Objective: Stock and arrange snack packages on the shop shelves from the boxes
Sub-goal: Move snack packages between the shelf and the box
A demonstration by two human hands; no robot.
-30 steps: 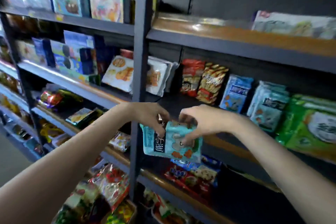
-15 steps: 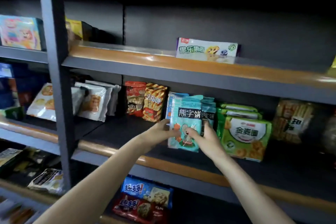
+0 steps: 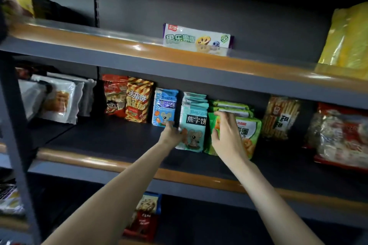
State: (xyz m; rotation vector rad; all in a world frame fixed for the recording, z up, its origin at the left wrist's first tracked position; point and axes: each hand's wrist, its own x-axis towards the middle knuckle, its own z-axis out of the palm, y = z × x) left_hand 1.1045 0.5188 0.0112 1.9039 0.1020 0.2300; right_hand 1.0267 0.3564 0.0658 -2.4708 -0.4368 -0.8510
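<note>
Green packet (image 3: 251,129) half hidden behind right hand (image 3: 226,135)

The middle shelf (image 3: 111,137) lies bare in front of the red bags (image 3: 127,98), wide enough for a forearm. Teal packs (image 3: 192,125), green packs (image 3: 249,125) and stick biscuits (image 3: 281,117) stand packed side by side, closing the back. The upper shelf (image 3: 139,49) caps the headroom.

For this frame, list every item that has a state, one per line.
teal bear-biscuit packs: upright, front of a row
blue bear-biscuit pack: upright, alone
green packs: upright, stacked in a row
left hand: touching the teal front pack's left edge
right hand: fingers spread on the front green pack
</note>
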